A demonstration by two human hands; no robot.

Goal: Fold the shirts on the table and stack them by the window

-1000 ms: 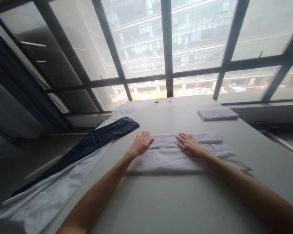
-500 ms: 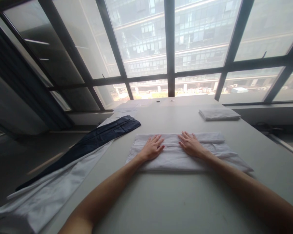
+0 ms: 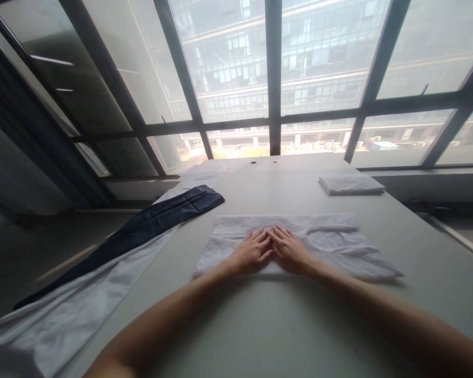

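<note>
A white cloth (image 3: 335, 244), folded into a wide band with wrinkles on its right side, lies on the white table in front of me. My left hand (image 3: 253, 252) rests flat on its middle, fingers stretched out. Right beside it, my right hand (image 3: 288, 249) also lies flat on the cloth, palm down. The fingertips of both hands meet or nearly meet. Neither hand grips the fabric. The part of the cloth beneath my palms is hidden.
Dark blue trousers (image 3: 169, 212) lie over white fabric (image 3: 102, 294) along the table's left edge, hanging off it. A folded white cloth (image 3: 351, 184) sits at the back right of the table (image 3: 236, 325). Large windows (image 3: 236, 68) stand behind.
Both hands have slid toward each other across the cloth and slightly toward me, from apart to side by side. The cloth's left edge now spreads a little farther left.
</note>
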